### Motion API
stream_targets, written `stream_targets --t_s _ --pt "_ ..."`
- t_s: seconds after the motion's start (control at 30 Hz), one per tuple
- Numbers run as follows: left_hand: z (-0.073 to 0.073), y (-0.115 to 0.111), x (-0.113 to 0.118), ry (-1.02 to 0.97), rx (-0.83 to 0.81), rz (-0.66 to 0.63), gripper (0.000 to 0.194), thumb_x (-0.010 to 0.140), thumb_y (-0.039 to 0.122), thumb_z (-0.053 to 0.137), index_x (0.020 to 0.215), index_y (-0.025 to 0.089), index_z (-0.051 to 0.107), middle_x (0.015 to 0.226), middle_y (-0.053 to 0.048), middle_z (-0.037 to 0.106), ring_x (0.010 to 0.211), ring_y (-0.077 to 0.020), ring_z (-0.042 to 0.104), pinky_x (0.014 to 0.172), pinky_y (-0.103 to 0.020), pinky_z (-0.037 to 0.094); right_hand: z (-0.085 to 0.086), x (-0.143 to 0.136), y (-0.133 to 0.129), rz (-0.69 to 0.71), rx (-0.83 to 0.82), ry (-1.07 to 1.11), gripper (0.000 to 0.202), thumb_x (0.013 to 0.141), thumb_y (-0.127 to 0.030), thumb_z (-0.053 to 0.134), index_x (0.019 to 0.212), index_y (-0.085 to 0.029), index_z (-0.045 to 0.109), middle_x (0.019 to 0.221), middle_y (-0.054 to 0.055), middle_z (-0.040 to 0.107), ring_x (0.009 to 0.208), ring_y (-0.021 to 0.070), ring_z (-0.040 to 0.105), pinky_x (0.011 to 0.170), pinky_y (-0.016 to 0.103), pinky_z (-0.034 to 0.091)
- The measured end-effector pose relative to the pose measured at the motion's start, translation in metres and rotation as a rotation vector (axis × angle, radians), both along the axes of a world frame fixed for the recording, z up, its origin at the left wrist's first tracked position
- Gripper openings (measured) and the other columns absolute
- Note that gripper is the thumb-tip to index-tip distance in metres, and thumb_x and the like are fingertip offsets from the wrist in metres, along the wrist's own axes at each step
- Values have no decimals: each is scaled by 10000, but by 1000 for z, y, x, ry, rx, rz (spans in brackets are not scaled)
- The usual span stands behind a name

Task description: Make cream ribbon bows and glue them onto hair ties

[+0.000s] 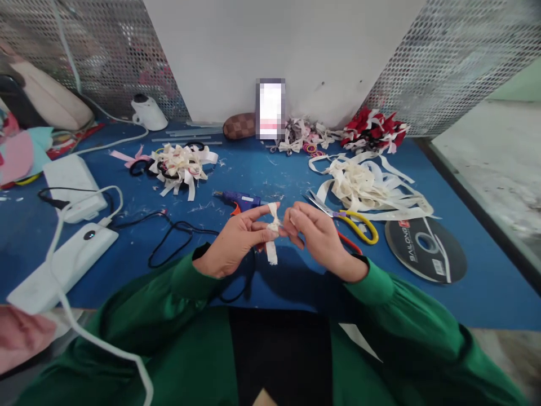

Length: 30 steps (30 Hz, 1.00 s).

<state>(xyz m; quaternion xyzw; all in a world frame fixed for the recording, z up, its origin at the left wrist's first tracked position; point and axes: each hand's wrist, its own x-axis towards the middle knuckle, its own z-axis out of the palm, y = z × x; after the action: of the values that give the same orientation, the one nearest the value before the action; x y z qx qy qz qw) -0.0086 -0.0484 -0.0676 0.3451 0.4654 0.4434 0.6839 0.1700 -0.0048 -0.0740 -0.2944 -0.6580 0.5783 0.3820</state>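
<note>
Blue worktop lined with ribbon heaps, one knotted cream ribbon strip held above its front

Perforated grey metal panels flank a plain whitish board at the back. At the far left, pink and pale blue fabric pieces lie below a beige bag-like object. Nearer the front sits a white rectangular power bank with a small dark round display. Next along, a pile of cream bows mixes with black hair ties, and a thin black cord loops in front of it.

Then comes the left hand, nearly closed, thumb and fingers pinching the strip by its knot; one short end points up, the other hangs down. Just behind lies a blue glue gun with an orange trigger. Further back, a brown checked pouch is beside a phone with a lit screen.

Beside the knot, the right hand has its fingers curled in and its thumb against them; whether it grips anything is too small to tell. Near it rest scissors with yellow and red handles. Behind them lies a loose heap of cream ribbon, and beyond that a cluster of red and white bows. Rightmost is a flat black round spool with white lettering.
</note>
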Motion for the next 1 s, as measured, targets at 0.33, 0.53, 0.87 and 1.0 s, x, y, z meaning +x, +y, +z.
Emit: stream_targets --t_s 0.33,0.53,0.87,1.0 --pt "1 -2 3 47 58 -124 632 771 136 751 1385 145 599 795 -48 782 645 -120 648 566 -199 467 7 7 -10 -64 213 -31 318 1049 -357 395 752 -250 429 681 -13 470 562 133 432 512 298 357" --pt "-5 -2 1 44 2 -124 626 780 156 767 1383 161 601 774 -31 771 590 -91 608 549 -185 444 6 12 -3 4 346 -195 174 993 -258 501 828 -252 447 668 -39 428 545 119 400 513 284 331" --pt "-4 -3 2 -51 -93 -32 604 838 217 716 1408 102 552 557 26 633 476 -109 562 532 -233 444 5 10 5 162 1038 -558 114 934 -198 559 1041 -223 587 790 36 623 693 201 554 623 355 360" --pt "-3 -4 5 -44 -116 -27 577 842 150 641 1407 82 546 513 41 595 393 -94 500 442 -218 390 -4 9 3 93 1202 -637 161 984 -178 493 926 -241 629 680 8 556 624 172 492 605 353 319"
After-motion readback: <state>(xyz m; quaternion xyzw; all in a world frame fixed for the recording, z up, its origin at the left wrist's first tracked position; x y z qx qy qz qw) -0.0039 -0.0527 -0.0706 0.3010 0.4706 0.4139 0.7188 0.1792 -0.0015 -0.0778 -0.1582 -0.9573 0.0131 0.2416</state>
